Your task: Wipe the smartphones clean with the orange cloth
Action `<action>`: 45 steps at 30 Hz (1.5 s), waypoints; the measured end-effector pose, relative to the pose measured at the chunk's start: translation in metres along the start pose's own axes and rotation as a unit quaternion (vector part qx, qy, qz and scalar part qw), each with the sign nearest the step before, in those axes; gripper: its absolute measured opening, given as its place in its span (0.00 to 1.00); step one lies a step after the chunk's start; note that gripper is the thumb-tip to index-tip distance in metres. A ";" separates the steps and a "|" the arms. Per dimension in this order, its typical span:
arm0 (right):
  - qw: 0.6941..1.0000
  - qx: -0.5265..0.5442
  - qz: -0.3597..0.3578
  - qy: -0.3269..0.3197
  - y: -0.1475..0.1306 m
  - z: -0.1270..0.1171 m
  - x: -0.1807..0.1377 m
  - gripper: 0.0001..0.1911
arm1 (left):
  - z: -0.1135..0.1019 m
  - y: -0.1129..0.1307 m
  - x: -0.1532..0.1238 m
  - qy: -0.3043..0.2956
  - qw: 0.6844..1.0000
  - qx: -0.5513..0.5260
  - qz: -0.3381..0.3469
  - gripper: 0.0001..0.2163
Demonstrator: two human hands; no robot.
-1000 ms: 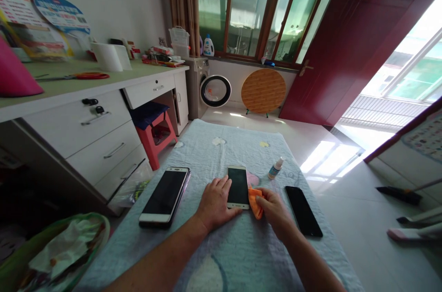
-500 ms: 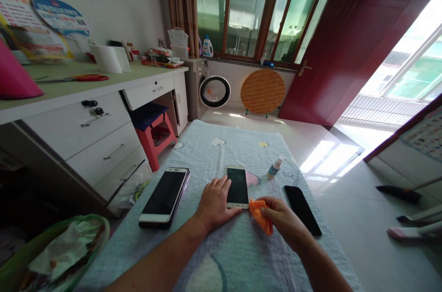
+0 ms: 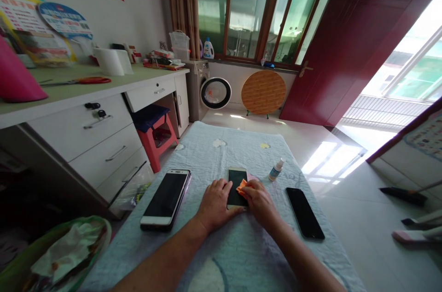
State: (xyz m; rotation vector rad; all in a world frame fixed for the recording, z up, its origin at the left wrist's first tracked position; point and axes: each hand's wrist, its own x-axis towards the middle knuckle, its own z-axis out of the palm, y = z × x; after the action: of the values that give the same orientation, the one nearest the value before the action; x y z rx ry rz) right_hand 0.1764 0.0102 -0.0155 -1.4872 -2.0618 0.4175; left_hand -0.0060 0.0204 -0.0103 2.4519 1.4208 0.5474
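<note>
left hand [image 3: 216,202]: laid flat on the quilt [image 3: 241,144], fingers together, set along the left long edge of the middle smartphone [image 3: 236,175]; thumb at its near end. It pinched nothing.
right hand [image 3: 259,201]: fingers bunched downward, pressing an orange cloth [image 3: 242,185] onto the screen.
orange cloth: crumpled, mostly hidden under my fingertips, with one corner showing; it touched the glass about halfway up.
middle smartphone: pale frame, dark screen upward, flat on the quilt between my two hands. Its long axis ran straight away from me, toward the windows. My right hand covered the near half; the far half lay bare.
bearing: the phone lay directly ahead of both wrists, with my left hand beside it and my right on top (both touched it, but only the right was over the glass).
larger smartphone [image 3: 165,197]: screen up, well apart to the left of my left hand.
black phone [image 3: 304,212]: screen up, right of my right forearm, not touching.
spray bottle [image 3: 276,170]: small, standing near the middle smartphone's far right corner.
quilt: pale blue, covering the work surface.
desk [image 3: 103,121]: white, with drawers, to the left; a red stool [image 3: 155,137] stood under it.
</note>
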 end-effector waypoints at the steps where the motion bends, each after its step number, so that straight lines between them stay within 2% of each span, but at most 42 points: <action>1: 1.000 -0.010 0.004 0.002 0.005 0.000 0.007 0.15 | -0.001 0.001 0.000 -0.005 1.000 0.003 -0.001 0.34; 7: 0.998 -0.052 0.033 0.012 0.023 0.001 0.052 0.14 | -0.003 0.003 0.000 -0.016 1.000 0.012 -0.008 0.34; 12: 0.996 -0.074 0.052 0.021 0.025 0.006 0.069 0.14 | 0.000 0.000 0.000 -0.009 1.000 0.003 -0.003 0.35; 15: 0.998 -0.052 0.044 0.011 0.020 0.007 0.064 0.13 | 0.004 -0.003 0.000 0.005 1.000 -0.015 0.005 0.38; 19: 1.000 -0.018 0.000 -0.022 0.002 0.005 0.042 0.12 | 0.011 -0.007 0.001 0.022 0.999 -0.045 0.007 0.44; 25: 0.994 0.021 -0.043 -0.094 -0.025 -0.006 0.004 0.12 | 0.012 -0.010 0.004 0.018 0.999 -0.039 -0.004 0.45; 30: 0.990 0.021 -0.040 -0.132 -0.020 -0.024 -0.014 0.11 | 0.007 -0.010 0.005 0.003 1.000 -0.026 0.009 0.45; 36: 0.990 0.007 -0.012 -0.142 -0.006 -0.041 -0.020 0.11 | 0.001 -0.009 0.004 -0.015 1.000 -0.016 0.006 0.48; 39: 0.990 0.000 -0.019 -0.139 -0.011 -0.035 -0.015 0.11 | 0.000 -0.008 0.004 -0.023 0.999 -0.025 0.002 0.48; 42: 0.990 0.001 -0.048 -0.135 -0.021 -0.021 -0.005 0.11 | -0.001 -0.006 0.005 -0.021 0.999 -0.034 -0.006 0.46; 45: 0.989 -0.001 -0.078 -0.130 -0.025 -0.006 0.007 0.10 | -0.001 -0.006 0.005 -0.020 0.999 -0.043 -0.017 0.49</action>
State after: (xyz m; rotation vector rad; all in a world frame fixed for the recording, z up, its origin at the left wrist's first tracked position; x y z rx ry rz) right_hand 0.1596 0.0076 0.0043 -1.3174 -2.3608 0.5726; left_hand -0.0089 0.0273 -0.0105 2.3555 1.3905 0.5371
